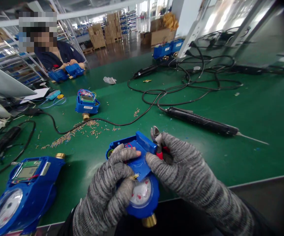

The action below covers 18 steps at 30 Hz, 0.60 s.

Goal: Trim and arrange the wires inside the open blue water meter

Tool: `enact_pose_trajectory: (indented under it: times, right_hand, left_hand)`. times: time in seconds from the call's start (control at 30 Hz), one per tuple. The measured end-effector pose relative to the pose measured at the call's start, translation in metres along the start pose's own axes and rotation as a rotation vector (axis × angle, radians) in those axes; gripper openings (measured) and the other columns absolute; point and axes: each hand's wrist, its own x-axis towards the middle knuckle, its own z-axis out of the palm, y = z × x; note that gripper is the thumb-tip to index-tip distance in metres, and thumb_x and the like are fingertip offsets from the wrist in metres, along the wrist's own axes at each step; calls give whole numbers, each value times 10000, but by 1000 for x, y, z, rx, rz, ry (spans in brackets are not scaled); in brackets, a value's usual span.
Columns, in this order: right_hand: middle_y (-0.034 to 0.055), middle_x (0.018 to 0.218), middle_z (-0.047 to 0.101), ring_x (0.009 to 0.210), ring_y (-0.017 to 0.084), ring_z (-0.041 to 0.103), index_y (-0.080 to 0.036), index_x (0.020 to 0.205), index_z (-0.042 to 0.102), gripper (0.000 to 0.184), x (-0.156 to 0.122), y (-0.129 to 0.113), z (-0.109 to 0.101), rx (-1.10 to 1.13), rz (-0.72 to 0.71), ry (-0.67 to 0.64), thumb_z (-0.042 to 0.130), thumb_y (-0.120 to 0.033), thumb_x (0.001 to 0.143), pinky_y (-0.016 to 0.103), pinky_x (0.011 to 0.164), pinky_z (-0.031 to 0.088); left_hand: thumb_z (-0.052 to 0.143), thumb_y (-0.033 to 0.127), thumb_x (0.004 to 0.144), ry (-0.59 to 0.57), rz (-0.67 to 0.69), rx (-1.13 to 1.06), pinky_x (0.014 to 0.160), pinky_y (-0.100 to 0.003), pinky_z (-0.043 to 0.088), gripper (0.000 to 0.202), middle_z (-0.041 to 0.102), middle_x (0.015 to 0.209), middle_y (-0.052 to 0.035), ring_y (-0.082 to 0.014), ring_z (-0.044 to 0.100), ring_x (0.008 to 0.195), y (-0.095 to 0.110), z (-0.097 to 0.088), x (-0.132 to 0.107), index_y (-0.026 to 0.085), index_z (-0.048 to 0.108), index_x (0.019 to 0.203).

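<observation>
Both hands wear grey striped knit gloves with bare fingertips. Under my left hand (111,183) is a blue water meter (144,209) with a round white dial and a brass fitting at its lower end. My left fingers press on a blue plastic cover (142,159), which lies tilted over the meter's upper housing. My right hand (181,164) is closed around red-handled cutting pliers (154,132), jaws pointing up and away. Its thumb rests against the cover's right side. Red wires show by the housing, whose inside is mostly hidden. A small brass-coloured piece sits by my left fingertips.
Another meter (33,183), its housing uncovered, lies at the left; a third (87,102) stands farther back. Loose screws (75,132) are scattered between. A corded electric screwdriver (203,121) lies right, with tangled black cables (188,82) behind. A co-worker (55,54) handles blue meters across the table.
</observation>
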Motion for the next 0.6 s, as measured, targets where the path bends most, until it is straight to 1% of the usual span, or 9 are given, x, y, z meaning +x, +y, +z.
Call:
enact_pose_trajectory:
  times: [0.1, 0.23, 0.33, 0.4, 0.47, 0.53, 0.57, 0.6]
  right_hand:
    - [-57, 730, 666, 598, 105, 630, -236, 898, 625, 106, 3, -3, -1, -9, -3, 5, 624, -166, 818, 184, 569, 512]
    - [-62, 699, 639, 589, 105, 605, -232, 841, 609, 100, 8, -4, 0, -5, -3, 7, 628, -149, 789, 196, 583, 502]
    - [-45, 736, 654, 641, 127, 626, -232, 852, 613, 73, 8, -3, 0, 27, 23, -10, 625, -180, 804, 227, 616, 519]
    - [-34, 739, 658, 642, 139, 629, -228, 864, 626, 50, 6, -1, -2, 78, 68, -43, 631, -216, 816, 249, 625, 534]
    - [-20, 723, 658, 626, 152, 633, -219, 828, 627, 49, 2, 3, -8, 153, 129, -56, 651, -255, 805, 263, 606, 548]
    - [-4, 732, 670, 632, 167, 650, -214, 819, 633, 83, -6, 17, -15, 243, 207, 9, 667, -289, 809, 269, 582, 560]
    - [5, 764, 685, 659, 177, 668, -214, 853, 646, 96, -11, 27, -20, 284, 248, 75, 669, -303, 824, 270, 582, 568]
    - [14, 818, 702, 701, 184, 688, -220, 928, 664, 121, -17, 40, -24, 316, 289, 155, 655, -322, 863, 275, 601, 582]
  left_hand:
    - [553, 97, 943, -42, -40, -18, 1242, -374, 302, 181, 592, 1419, -13, -173, 525, 1349, 2, -4, 3, 238, 598, 1050]
    - [555, 114, 948, -57, -59, -31, 1208, -369, 352, 166, 604, 1398, -1, -174, 550, 1317, 4, -6, 8, 250, 606, 1030]
    - [571, 120, 941, -30, -58, -11, 1207, -374, 349, 163, 606, 1389, 3, -175, 549, 1313, 5, -3, 6, 254, 600, 1030]
    - [573, 108, 927, -4, -46, 8, 1198, -372, 359, 168, 611, 1378, -10, -180, 544, 1316, 6, 1, 5, 245, 602, 1021]
    - [546, 93, 921, 28, -36, 31, 1190, -397, 367, 173, 615, 1365, -29, -192, 537, 1321, 6, 6, 4, 235, 605, 1002]
    - [561, 110, 905, 69, -30, 70, 1204, -471, 342, 141, 615, 1353, -43, -223, 522, 1334, 7, 11, 4, 234, 596, 964]
    - [594, 131, 889, 90, -25, 94, 1211, -520, 321, 118, 602, 1363, -48, -246, 504, 1352, 7, 13, 4, 236, 588, 944]
    - [639, 155, 866, 110, -21, 121, 1213, -566, 302, 115, 582, 1381, -51, -271, 478, 1374, 7, 15, 5, 237, 578, 917]
